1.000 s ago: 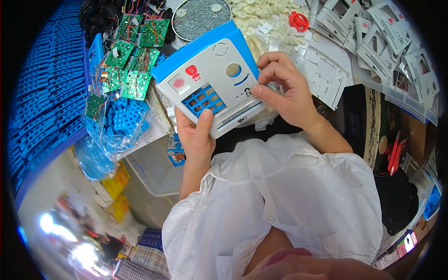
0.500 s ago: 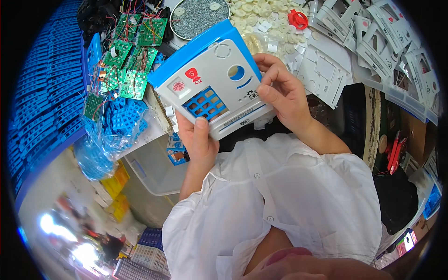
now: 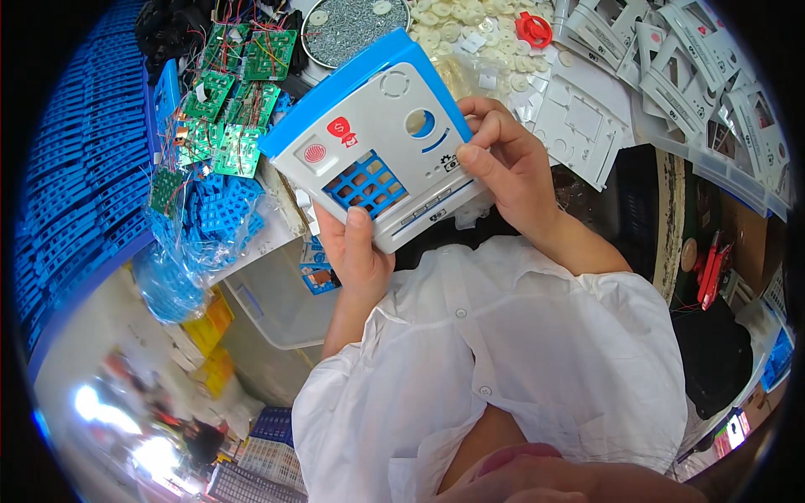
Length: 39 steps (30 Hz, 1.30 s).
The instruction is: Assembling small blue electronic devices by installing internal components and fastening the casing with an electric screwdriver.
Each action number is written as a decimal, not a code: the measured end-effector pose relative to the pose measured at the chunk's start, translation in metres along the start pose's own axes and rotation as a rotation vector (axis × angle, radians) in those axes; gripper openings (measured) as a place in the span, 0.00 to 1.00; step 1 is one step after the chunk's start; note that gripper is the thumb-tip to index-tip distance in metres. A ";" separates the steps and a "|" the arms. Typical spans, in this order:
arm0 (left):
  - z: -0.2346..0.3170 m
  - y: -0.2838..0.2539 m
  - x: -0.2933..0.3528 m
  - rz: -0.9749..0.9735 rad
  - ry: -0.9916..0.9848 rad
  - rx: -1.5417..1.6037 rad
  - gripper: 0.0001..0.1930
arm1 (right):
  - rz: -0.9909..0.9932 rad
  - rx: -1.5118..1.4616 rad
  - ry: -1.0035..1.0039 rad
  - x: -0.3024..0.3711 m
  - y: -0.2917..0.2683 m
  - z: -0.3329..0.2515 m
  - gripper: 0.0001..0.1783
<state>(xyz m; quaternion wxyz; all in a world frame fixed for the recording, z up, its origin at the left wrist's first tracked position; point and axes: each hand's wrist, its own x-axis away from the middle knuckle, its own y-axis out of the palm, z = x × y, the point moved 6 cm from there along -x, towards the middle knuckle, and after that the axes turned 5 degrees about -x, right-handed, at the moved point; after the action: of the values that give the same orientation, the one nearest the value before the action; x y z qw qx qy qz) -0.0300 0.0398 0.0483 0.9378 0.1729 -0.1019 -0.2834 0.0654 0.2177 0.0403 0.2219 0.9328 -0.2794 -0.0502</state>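
Observation:
Between both hands I hold a white plastic panel (image 3: 369, 117) backed by a blue frame (image 3: 340, 88), tilted above the table edge. The panel carries red printed marks, a round opening and a square window filled by a blue keypad grid (image 3: 366, 184). My left hand (image 3: 356, 247) grips its lower left corner, thumb on the front face. At the right edge, my right hand (image 3: 507, 163) pinches the panel, thumb in front and fingers bent round the side. The fingers behind the panel are hidden.
Green circuit boards (image 3: 239, 105) with wires lie at left, above bagged blue grids (image 3: 222, 205). Blue parts (image 3: 88, 151) are stacked far left. Beyond the panel stand a round tray of screws (image 3: 348, 33) and pale plastic discs (image 3: 453, 29). White panels (image 3: 688, 67) fill a bin at right.
The panel has tilted slightly and shifted a little left. My right thumb has slid a little along its right edge; both hands keep their hold.

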 end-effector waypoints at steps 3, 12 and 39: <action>0.001 0.000 0.002 0.021 0.006 -0.085 0.32 | 0.012 0.015 0.022 0.001 -0.001 0.000 0.06; 0.004 0.000 0.004 0.009 -0.001 0.016 0.32 | -0.026 -0.083 -0.004 0.005 0.001 0.002 0.06; 0.031 -0.014 -0.001 -0.095 0.212 -0.581 0.30 | -0.204 -0.116 0.275 -0.003 0.003 0.017 0.22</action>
<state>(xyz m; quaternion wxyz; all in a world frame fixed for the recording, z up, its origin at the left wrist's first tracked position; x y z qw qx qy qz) -0.0464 0.0212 0.0716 0.9390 -0.0689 0.0899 -0.3247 0.0571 0.2105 0.0261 0.3054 0.9400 -0.1469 0.0396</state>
